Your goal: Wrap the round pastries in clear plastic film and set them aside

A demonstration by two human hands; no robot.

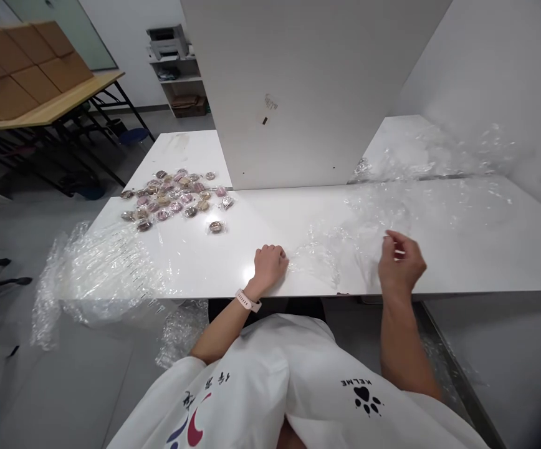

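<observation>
Clear plastic film [320, 255] lies crumpled on the white table between my two hands. My left hand [269, 265], with a pale pink watch band on its wrist, rests on the tabletop, fingers curled in at the film's left edge. Raised slightly at the film's right side, my right hand [401, 262] pinches thumb and forefinger together on the thin plastic. The film is so transparent that its exact outline is hard to make out. Farther left is a spread of small round items in clear wrappers [177, 196], brown, pink and tan; one wrapped brown piece [215, 227] sits apart, nearer my left hand.
A stack of clear plastic sleeves [111, 262] hangs over the table's front left edge. More loose clear plastic [429, 153] lies at the back right. A tall white panel [298, 93] rises behind the table [476, 249]. Cardboard boxes [27, 68] stand on another table.
</observation>
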